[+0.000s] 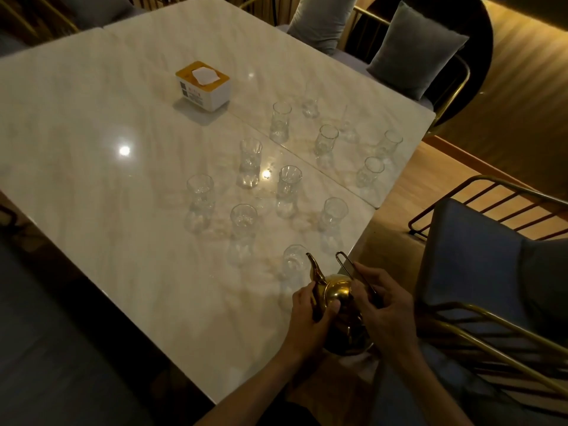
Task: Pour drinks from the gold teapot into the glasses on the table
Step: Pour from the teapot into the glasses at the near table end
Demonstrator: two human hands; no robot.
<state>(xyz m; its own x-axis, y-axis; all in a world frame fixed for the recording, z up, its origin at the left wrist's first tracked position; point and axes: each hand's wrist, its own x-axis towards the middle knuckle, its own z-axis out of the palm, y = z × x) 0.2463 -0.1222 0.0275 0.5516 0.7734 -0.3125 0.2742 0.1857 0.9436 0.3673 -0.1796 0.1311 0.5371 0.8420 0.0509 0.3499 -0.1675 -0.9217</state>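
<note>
Near the table corner, both hands grip the gold teapot [339, 305]: left hand [309, 315] steadying its body, right hand [384, 302] on the handle, so tip slowly over the nearest glass [295, 261].

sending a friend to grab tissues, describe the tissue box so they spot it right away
On the big pale marble table, look past the cluster of clear glasses toward the far side. The tissue box stands alone there: a white cube with an orange-yellow top and a white tissue poking out, the only coloured, opaque thing among glassware.

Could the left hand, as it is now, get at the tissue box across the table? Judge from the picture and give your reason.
Probably not right away. The left hand grips the gold teapot near its spout, and the tissue box sits far across the table, beyond the glasses. Its own side looks open, though.
</note>
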